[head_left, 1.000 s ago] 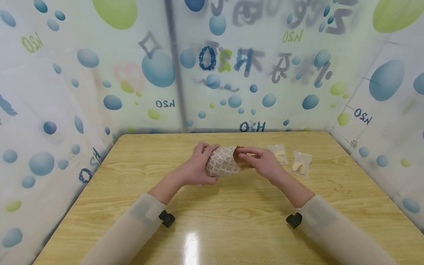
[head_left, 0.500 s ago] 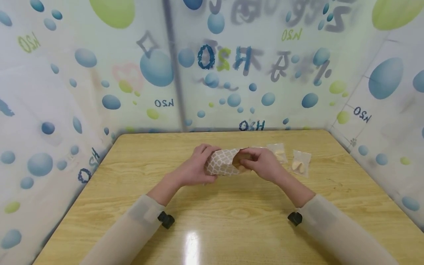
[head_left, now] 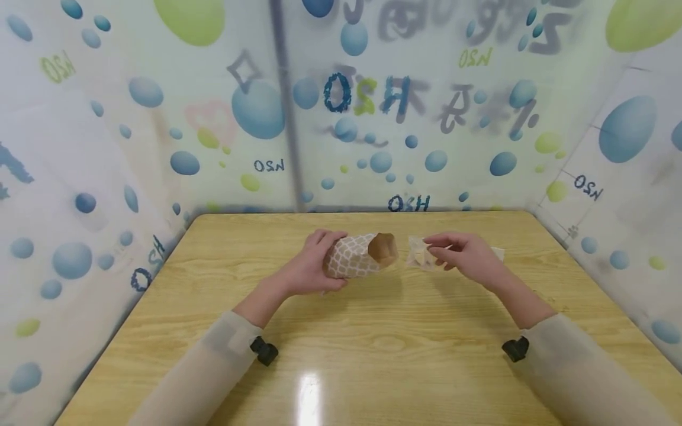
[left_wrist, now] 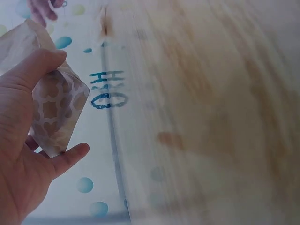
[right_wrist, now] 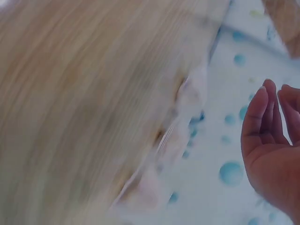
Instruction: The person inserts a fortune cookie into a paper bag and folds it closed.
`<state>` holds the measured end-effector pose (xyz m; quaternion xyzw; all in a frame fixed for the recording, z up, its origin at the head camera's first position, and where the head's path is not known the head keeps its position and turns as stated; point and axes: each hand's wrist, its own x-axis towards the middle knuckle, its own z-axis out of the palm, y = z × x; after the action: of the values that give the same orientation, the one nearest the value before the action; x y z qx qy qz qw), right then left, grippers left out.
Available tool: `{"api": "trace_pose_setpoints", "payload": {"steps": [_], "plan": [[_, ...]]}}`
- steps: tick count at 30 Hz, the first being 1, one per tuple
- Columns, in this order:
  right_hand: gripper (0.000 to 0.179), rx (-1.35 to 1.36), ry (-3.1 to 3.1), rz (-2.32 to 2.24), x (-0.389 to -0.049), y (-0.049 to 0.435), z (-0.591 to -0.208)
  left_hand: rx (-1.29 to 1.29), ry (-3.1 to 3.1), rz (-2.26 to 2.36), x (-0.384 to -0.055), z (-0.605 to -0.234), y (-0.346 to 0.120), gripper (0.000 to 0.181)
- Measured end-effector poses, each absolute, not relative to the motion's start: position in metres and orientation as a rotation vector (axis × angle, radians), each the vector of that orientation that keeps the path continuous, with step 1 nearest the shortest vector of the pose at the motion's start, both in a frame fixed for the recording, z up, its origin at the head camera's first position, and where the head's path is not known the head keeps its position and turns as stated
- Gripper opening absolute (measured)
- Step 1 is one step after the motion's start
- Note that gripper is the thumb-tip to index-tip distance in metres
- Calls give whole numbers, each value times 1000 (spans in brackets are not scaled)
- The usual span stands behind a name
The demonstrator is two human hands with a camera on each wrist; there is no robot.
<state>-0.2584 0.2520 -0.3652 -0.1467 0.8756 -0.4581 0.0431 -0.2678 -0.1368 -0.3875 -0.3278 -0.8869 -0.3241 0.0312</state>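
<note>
A brown paper bag [head_left: 351,258] with a white lattice pattern lies tilted on its side above the table, its mouth gaping to the right. My left hand [head_left: 311,267] grips it by the closed end, thumb on the near side; the left wrist view shows the folded bottom of the bag [left_wrist: 56,105] between thumb and fingers. Apart from the bag, my right hand [head_left: 469,257] hovers with bent fingers and nothing between them. Just by its fingertips is a small clear packet [head_left: 417,255] with a pale tan piece inside. My right hand partly hides the other packets.
In the right wrist view, three clear packets [right_wrist: 143,192] lie in a row on the wooden table [head_left: 373,355]. One packet's corner [head_left: 498,253] shows beyond my right hand. A wall curtain [head_left: 341,177] with printed drops stands behind the table's far edge.
My right hand has come out of the bag's mouth and moved right, over the packets. My left hand still holds the bag, whose opening now shows fully.
</note>
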Motion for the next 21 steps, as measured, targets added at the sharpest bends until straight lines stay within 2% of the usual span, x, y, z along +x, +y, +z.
{"api": "trace_pose_setpoints", "payload": {"steps": [6, 10, 21], "plan": [[48, -274, 2788, -1232, -263, 328, -370, -1011, -2749, -999, -270, -386, -137, 97], [48, -217, 2807, -1137, -265, 361, -374, -1015, -2752, -992, -271, -386, -137, 96], [51, -258, 2788, -979, -271, 371, -385, -1025, -2765, -1004, -269, -388, -136, 96]]}}
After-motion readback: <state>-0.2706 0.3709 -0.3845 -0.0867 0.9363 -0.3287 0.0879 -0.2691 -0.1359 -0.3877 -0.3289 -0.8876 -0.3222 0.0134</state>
